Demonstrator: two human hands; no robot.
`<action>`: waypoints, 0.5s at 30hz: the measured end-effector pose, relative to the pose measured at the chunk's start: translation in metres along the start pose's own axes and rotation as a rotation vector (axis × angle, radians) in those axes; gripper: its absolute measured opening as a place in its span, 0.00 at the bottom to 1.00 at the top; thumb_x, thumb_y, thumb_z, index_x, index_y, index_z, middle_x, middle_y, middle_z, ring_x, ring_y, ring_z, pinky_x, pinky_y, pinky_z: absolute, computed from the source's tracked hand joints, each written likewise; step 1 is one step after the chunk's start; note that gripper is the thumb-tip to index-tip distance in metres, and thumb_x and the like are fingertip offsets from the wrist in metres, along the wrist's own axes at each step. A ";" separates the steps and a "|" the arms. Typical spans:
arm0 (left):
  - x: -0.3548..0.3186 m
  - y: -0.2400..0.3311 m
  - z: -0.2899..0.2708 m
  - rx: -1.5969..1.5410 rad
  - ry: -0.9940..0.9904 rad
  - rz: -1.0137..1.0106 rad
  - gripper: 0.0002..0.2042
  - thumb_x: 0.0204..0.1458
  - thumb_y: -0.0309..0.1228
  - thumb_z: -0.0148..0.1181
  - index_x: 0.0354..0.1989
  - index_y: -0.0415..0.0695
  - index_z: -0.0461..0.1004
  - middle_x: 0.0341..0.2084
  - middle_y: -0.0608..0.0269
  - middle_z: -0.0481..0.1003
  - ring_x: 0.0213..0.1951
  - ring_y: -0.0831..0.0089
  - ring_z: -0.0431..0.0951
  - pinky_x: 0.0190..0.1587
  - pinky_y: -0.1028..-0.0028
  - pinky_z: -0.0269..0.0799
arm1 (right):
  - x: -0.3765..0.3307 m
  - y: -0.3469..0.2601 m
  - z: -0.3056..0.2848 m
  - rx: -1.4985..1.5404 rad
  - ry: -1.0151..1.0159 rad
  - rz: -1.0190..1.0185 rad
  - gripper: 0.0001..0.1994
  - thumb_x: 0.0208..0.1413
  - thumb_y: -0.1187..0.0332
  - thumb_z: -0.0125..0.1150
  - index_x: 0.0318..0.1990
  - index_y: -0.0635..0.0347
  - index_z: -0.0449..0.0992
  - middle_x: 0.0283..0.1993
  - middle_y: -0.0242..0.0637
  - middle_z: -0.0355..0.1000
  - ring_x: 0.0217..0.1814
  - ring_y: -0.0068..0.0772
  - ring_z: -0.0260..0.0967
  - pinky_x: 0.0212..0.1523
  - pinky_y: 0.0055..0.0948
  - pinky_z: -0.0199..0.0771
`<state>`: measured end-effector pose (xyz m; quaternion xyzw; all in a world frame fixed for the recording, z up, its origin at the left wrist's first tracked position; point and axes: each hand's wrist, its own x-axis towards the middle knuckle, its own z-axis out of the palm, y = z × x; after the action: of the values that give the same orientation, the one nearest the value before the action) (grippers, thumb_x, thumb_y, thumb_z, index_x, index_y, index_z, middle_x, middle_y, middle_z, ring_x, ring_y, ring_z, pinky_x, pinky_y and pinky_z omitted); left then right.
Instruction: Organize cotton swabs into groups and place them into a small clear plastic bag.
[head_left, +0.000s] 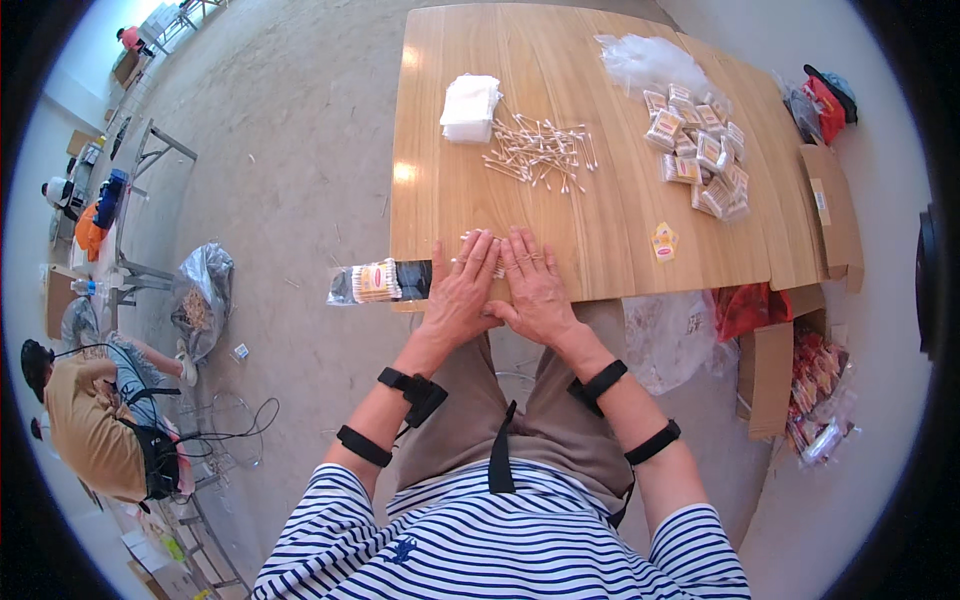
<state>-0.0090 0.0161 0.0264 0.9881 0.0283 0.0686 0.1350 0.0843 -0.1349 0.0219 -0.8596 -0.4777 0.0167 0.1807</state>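
My left hand (pixel 463 287) lies palm down near the front edge of the wooden table (pixel 600 240), fingers stretched out. Beside it my right hand (pixel 537 292) is flat too, its fingers extended and the thumbs close together. A few cotton swabs (pixel 499 270) show between and under the fingers; most of that group is hidden. Just left of my left hand, a clear bag packed with cotton swabs (pixel 376 281) rests on a black strip at the table's edge. Farther up is a loose heap of cotton swabs (pixel 540 152), next to a stack of white, translucent bags (pixel 469 108).
Filled small packs (pixel 705 150) are piled at the right, below crumpled clear plastic (pixel 655 65). A yellow label card (pixel 664 242) lies nearer. Cardboard boxes (pixel 765 380) stand right of the table. At left are a seated person (pixel 100 420) and a plastic sack (pixel 203 300).
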 end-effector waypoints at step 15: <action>-0.006 -0.006 -0.005 0.039 -0.009 -0.005 0.54 0.36 0.48 0.73 0.73 0.43 0.53 0.73 0.58 0.51 0.75 0.62 0.47 0.71 0.36 0.31 | 0.001 -0.010 0.001 0.004 -0.042 -0.055 0.53 0.47 0.43 0.68 0.72 0.69 0.53 0.79 0.50 0.43 0.83 0.46 0.33 0.78 0.51 0.32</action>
<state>-0.0160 0.0224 0.0290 0.9907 0.0316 0.0635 0.1161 0.0760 -0.1293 0.0247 -0.8451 -0.5049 0.0307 0.1729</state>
